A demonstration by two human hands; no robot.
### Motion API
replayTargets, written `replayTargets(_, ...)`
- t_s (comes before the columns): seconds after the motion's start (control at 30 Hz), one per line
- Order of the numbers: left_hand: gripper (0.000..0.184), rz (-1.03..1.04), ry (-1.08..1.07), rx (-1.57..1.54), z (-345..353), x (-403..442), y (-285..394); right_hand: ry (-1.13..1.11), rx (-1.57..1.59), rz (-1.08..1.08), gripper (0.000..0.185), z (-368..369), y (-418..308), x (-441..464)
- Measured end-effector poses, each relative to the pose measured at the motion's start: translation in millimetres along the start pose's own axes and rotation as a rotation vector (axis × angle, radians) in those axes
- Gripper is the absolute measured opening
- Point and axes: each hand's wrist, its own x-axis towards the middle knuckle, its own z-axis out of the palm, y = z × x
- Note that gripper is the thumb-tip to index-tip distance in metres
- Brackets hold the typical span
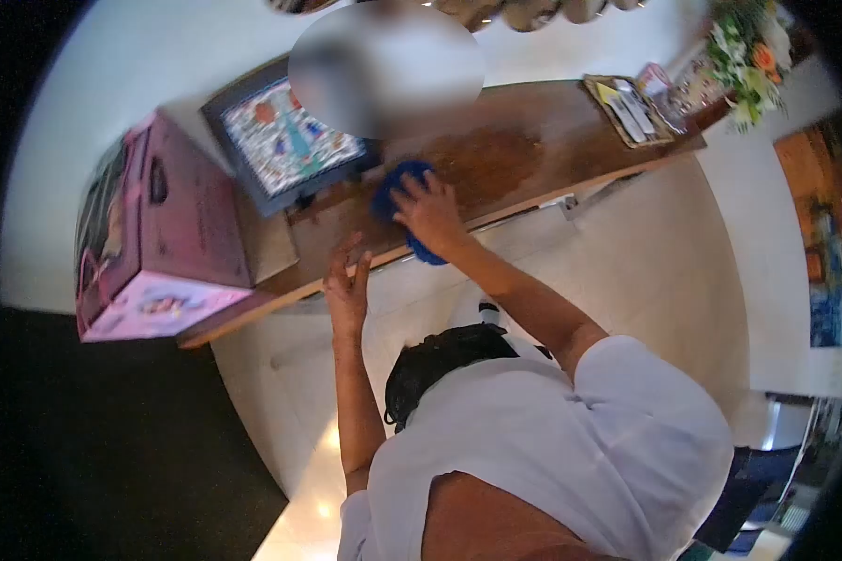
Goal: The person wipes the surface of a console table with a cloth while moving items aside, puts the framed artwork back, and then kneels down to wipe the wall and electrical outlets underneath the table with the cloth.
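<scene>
My right hand (430, 213) presses down on a bunched dark blue cloth (384, 198) on the wooden tabletop (496, 159). Part of the cloth hangs over the table's front edge below my palm. At the left, my left hand (346, 285) is at the front edge with its fingers apart and nothing in them; whether it touches the wood I cannot tell. Just beyond both hands, a framed picture (290, 136) with a dark border and a mosaic-like figure stands tilted on the table.
A large pink box (182, 224) takes up the table's left end. Toward the right end are a woven tray (627, 112) with papers or packets and a flower arrangement (753, 61). A blurred patch hides part of the back. Round mirror-like pieces (533, 11) line the wall.
</scene>
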Motion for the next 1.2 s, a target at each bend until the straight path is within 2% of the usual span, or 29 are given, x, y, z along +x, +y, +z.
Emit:
replayTargets(0.03,0.032,0.005,-0.040,0.032,20,9,10,0.023,-0.008,-0.063,0.039,12,11,-15)
replayTargets(0.07,0.042,0.075,-0.094,0.035,44,17,5,0.045,-0.014,-0.130,0.037,16,27,-23)
replayTargets(0.17,0.050,0.148,-0.131,0.167,110,31,7,-0.060,-0.046,-0.071,0.036,4,90,-34)
replayTargets(0.27,0.056,0.175,-0.171,0.248,161,35,16,-0.021,-0.138,0.176,0.034,-16,225,-46)
replayTargets(0.33,0.057,0.170,-0.215,0.361,191,31,21,0.139,-0.327,0.249,0.034,-31,325,-60)
replayTargets(0.4,0.058,0.159,-0.277,0.482,224,37,32,0.176,-0.397,0.397,0.031,-52,378,-63)
replayTargets(0.5,0.064,0.142,-0.300,0.448,274,43,41,-0.027,-0.403,0.370,0.028,-59,356,-31)
replayTargets(0.57,0.068,0.141,-0.216,0.327,303,44,51,0.098,-0.210,0.153,0.027,-15,322,-23)
replayTargets(0.6,0.070,0.139,-0.179,0.268,313,45,54,-0.008,-0.141,0.091,0.028,-13,292,-18)
replayTargets(0.67,0.072,0.155,-0.070,0.136,326,48,60,0.097,0.002,-0.050,0.026,3,260,-14)
replayTargets(0.7,0.073,0.165,-0.017,0.070,331,50,62,0.048,-0.010,-0.049,0.028,-2,270,-10)
replayTargets(0.77,0.073,0.142,-0.074,0.107,331,56,59,-0.056,-0.041,-0.050,0.033,-13,296,3)
replayTargets(0.87,0.071,0.114,-0.123,0.216,330,61,58,0.067,-0.153,0.164,0.027,-10,375,30)
replayTargets(0.93,0.070,0.068,-0.123,0.236,331,63,65,0.185,-0.138,0.214,0.026,-5,423,50)
replayTargets(1.03,0.069,0.056,-0.102,0.277,336,66,62,0.063,-0.208,0.348,0.031,-11,437,83)
replayTargets(1.07,0.068,0.058,-0.090,0.295,342,69,61,-0.082,-0.290,0.398,0.032,-17,431,92)
replayTargets(1.2,0.067,0.059,-0.094,0.289,357,86,63,0.046,-0.276,0.180,0.035,-10,425,60)
